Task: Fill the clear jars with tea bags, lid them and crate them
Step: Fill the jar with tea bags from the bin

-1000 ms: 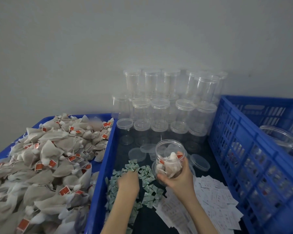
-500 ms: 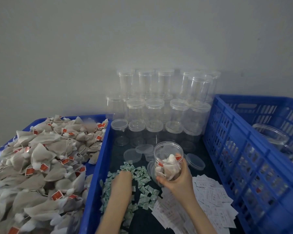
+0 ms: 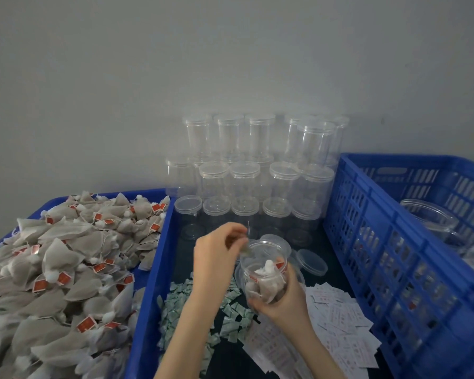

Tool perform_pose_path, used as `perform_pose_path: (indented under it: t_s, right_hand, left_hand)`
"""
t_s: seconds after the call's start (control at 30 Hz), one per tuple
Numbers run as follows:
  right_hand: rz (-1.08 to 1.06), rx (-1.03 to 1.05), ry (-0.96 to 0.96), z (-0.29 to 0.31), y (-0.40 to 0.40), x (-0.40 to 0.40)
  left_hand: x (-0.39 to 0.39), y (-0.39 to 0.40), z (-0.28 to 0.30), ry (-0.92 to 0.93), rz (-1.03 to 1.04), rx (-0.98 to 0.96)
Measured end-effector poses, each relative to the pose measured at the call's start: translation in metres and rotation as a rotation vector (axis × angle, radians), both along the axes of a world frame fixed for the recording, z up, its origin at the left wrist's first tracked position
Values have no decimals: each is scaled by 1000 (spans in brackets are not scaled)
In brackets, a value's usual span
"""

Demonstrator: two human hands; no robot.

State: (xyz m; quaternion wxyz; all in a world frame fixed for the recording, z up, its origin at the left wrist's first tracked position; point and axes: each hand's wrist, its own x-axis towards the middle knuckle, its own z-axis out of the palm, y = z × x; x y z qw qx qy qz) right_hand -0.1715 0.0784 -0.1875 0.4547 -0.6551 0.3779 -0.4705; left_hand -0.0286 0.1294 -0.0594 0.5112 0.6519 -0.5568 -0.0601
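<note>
R hand (image 3: 281,302) grips open jar (image 3: 266,269) w/ tea bags, above middle tray | L hand (image 3: 219,255) pinches small green packet (image 3: 245,251) at jar mouth | risk: packet misses mouth, jar tilted, could spill bags

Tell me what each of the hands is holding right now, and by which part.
The right hand grips the open jar around its lower body. The left hand pinches a small green packet by its top edge, at the jar's mouth.
</note>
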Motion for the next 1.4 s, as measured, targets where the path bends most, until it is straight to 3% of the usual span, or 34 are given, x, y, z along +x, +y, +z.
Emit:
perform_pose_path:
  t_s: [0.07, 0.17, 0.27, 0.4, 0.47, 0.53, 0.6, 0.7, 0.87, 0.97, 1.03, 1.4]
  right_hand:
    - [4, -2, 18, -1, 0, 0]
    - [-3, -28, 62, 0, 1, -4]
    - [-13, -35, 46, 1, 2, -10]
    - [-8, -53, 40, 7, 3, -17]
    - [-21, -54, 1, 10, 3, -22]
    - [-37, -47, -33, 13, 3, -26]
    - [-66, -58, -51, 17, 1, -32]
    - [-115, -82, -58, 23, -5, -42]
    - [-190, -149, -23, 21, -12, -55]
    - [-233, -123, -53, 19, -16, -59]
    - [-234, -105, -60, 19, -19, -60]
    - [-254, -130, -44, 19, -20, -67]
  left_hand:
    - [-6, -8, 2, -85, -157, 150]
    - [-10, -18, -3, -320, -213, 397]
    - [-9, -23, -5, -326, -261, 381]
    - [-9, -23, 0, -149, -251, 137]
    - [-9, -23, -5, 54, -134, 5]
    - [-6, -27, -19, 164, 36, 11]
    - [-9, -33, -40, 61, 51, 258]
    - [-29, -40, -77, -203, -207, 581]
    - [-56, -38, -118, -312, -345, 728]
    - [-66, -39, -127, -553, -351, 731]
    - [-71, -40, -131, -603, -332, 712]
    - [-69, -45, -136, -311, -260, 633]
